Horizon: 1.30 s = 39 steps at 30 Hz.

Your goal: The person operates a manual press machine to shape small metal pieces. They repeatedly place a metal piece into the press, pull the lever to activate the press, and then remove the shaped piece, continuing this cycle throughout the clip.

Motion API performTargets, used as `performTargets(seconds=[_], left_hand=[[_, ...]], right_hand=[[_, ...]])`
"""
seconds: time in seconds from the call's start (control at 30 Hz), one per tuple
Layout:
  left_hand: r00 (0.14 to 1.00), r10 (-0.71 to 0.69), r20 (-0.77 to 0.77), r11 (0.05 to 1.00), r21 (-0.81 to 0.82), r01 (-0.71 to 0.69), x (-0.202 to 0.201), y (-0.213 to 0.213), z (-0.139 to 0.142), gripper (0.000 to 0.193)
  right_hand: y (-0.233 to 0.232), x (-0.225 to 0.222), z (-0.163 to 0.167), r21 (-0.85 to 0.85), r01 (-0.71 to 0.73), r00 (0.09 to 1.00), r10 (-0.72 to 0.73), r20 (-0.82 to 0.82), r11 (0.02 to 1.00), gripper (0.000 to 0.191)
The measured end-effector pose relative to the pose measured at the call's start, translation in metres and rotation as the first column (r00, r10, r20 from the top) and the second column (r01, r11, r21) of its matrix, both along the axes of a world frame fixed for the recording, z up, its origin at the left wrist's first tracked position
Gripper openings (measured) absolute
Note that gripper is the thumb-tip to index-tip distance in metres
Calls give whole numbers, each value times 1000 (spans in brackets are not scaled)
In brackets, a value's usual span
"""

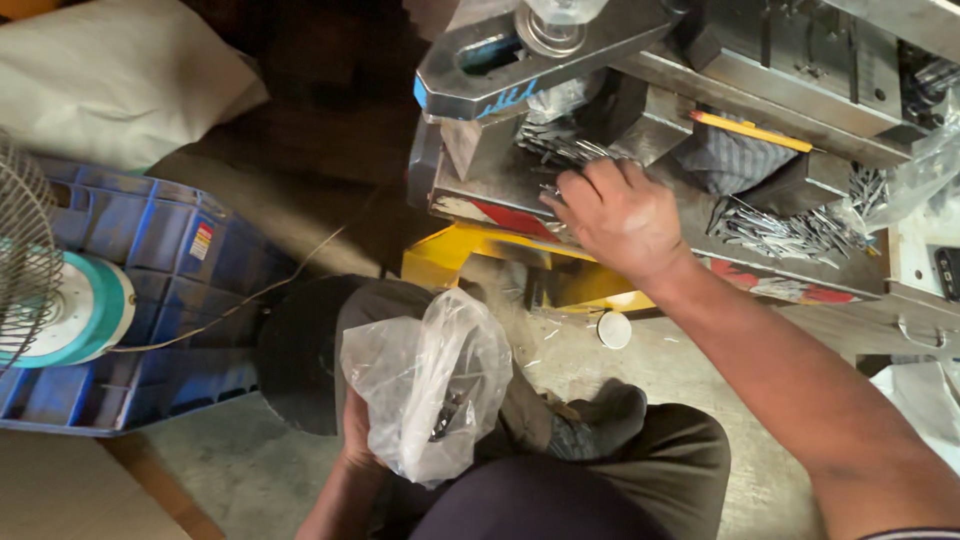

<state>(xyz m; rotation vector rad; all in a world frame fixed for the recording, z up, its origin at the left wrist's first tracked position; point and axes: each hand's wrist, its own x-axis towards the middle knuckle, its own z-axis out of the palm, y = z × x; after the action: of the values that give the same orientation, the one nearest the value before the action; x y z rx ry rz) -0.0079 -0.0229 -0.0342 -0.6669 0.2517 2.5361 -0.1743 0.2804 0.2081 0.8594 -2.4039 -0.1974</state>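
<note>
My right hand (620, 215) reaches out over the machine's metal ledge (500, 190), fingers curled down onto a pile of thin metal pieces (555, 148); whether it grips any is hidden. My left hand (355, 430) sits low by my knee, holding a clear plastic bag (430, 380) from underneath. A few dark small parts lie inside the bag. A second heap of the thin metal pieces (780, 232) lies further right on the same ledge.
A steel press-like machine (760, 60) fills the top right, above a yellow base (470, 260). A blue plastic crate (150, 300) and a fan (40, 290) stand at left. A white sack (120, 80) lies top left. A pencil (750, 130) rests on grey cloth.
</note>
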Motion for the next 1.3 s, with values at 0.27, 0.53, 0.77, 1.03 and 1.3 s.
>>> performTargets(seconds=[0.27,0.53,0.77,1.03,1.3], left_hand=[[1000,-18,7,1000,-10,18,-3,3,9,81],[995,-50,-91,997,56,55,-3,0,7,87],[994,-69,-79,992,-113,60,0,1,5,84],[974,-92,-207,991,-114,70,-1,0,14,85],[961,-32,-274,999,-3,32,2,6,22,84]], right_hand=[[-7,-14,4,-66,-13,998,8,-66,998,39],[1,-29,13,-32,-106,984,101,-146,994,59],[-2,-37,8,56,41,996,-36,-86,998,63],[-1,-35,5,-149,-76,987,53,-151,986,51],[37,56,-30,-720,330,942,-266,206,610,27]])
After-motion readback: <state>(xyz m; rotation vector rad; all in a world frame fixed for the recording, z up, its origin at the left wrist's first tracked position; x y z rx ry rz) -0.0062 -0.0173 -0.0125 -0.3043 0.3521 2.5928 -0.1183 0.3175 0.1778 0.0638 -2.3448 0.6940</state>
